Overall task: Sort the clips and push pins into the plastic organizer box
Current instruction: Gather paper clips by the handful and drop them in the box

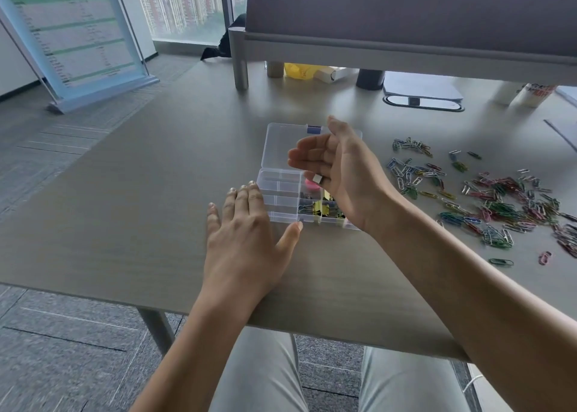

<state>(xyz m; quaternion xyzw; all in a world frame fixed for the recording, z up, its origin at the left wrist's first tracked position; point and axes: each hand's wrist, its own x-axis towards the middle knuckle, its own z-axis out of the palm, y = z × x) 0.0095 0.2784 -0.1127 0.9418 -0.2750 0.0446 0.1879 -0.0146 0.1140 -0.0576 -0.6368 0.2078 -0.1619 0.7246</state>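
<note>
A: Where does the plastic organizer box [282, 197] sit?

B: On the grey table [140, 199], in front of the person, lid [281, 144] thrown open away from them. Left-hand compartments look bare. On the right side, one holds gold binder clips [321, 208], and something pink [310, 184] shows in the compartment beyond.

A: Left hand [246, 233]?

B: Flat on the table, palm down, fingers straight and spread, fingertips at the box's near left corner, thumb along its front wall. Holds nothing.

A: Right hand [338, 171]?

B: Raised over the box's right side, palm turned leftward, fingers loosely extended, not closed round anything. A small silvery piece [318, 179] shows just under the fingers; whether it touches them cannot be told.

A: The loose stock?

B: Coloured paper clips [499, 205] scattered in a wide heap on the table, right of the box and apart from it. A few strays lie nearer the table's front edge. Push pins cannot be made out.

A: Beyond?

B: A grey partition panel [406, 8] across the desk, small clutter under it.
</note>
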